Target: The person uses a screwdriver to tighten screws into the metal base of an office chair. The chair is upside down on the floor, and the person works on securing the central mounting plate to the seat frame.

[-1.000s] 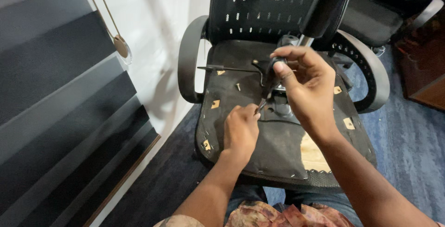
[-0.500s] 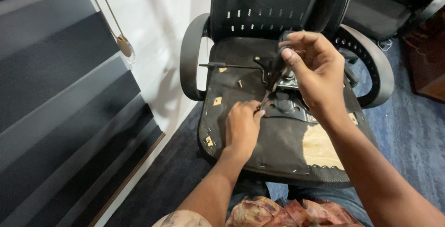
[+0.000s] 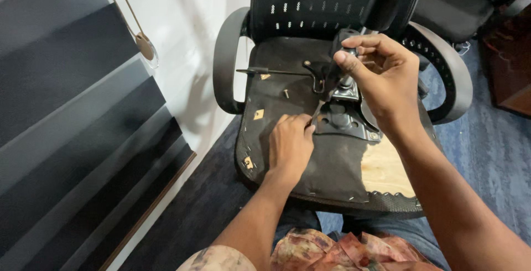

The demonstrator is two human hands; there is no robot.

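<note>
Both hands have barely shifted: right hand (image 3: 381, 80) pinches the screwdriver (image 3: 326, 85) upright; left hand's (image 3: 290, 143) fingers steady its tip on the bracket (image 3: 345, 124).

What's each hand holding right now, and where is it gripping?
The right hand grips the top handle end of a dark tool, likely a screwdriver. The left hand steadies its lower tip by the metal plate under the chair seat.

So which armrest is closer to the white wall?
The curved black armrest on the picture's left, beside the white wall. The other armrest curves on the far side, past the right hand.
</note>
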